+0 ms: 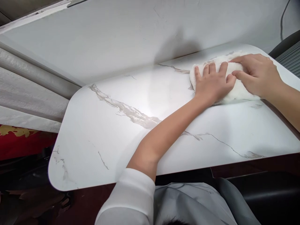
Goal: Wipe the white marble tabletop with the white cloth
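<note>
A fluffy white cloth lies bunched on the right part of a white table with grey-brown marble veins. My left hand rests flat on the cloth's left part, palm down and fingers spread. At the cloth's right end, my right hand is curled over it, the thumb pressing from the near side and the fingers on the far side. The two hands are close together, and the cloth touches the tabletop beneath them. Its underside is hidden.
A pale wall runs along the table's far edge. Light curtain folds hang at the left, above red fabric. A ribbed grey object stands beyond the right corner, and a dark cable hangs on the wall.
</note>
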Action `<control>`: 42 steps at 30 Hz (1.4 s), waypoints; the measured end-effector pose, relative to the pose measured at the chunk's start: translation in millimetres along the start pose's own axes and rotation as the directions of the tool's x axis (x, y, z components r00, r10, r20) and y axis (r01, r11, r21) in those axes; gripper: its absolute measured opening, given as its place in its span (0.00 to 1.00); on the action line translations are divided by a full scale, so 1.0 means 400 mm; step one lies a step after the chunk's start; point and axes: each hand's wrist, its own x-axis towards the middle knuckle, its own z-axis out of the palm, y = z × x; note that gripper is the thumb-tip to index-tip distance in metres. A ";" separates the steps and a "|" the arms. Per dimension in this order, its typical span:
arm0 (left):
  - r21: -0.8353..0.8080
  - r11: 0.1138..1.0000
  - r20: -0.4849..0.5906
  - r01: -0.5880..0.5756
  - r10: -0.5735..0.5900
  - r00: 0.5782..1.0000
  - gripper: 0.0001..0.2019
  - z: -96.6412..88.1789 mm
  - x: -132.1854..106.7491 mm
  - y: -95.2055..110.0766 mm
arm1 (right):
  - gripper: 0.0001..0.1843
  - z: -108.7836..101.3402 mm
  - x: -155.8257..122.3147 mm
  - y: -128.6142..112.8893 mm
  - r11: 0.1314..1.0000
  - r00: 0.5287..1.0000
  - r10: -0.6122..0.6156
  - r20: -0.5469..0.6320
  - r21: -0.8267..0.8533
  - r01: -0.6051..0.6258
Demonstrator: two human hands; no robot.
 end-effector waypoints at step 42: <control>-0.030 0.999 -0.079 0.041 -0.043 0.996 0.22 0.060 0.283 0.001 | 0.30 0.005 0.202 0.112 0.989 0.991 0.135 0.022 -0.064 -0.133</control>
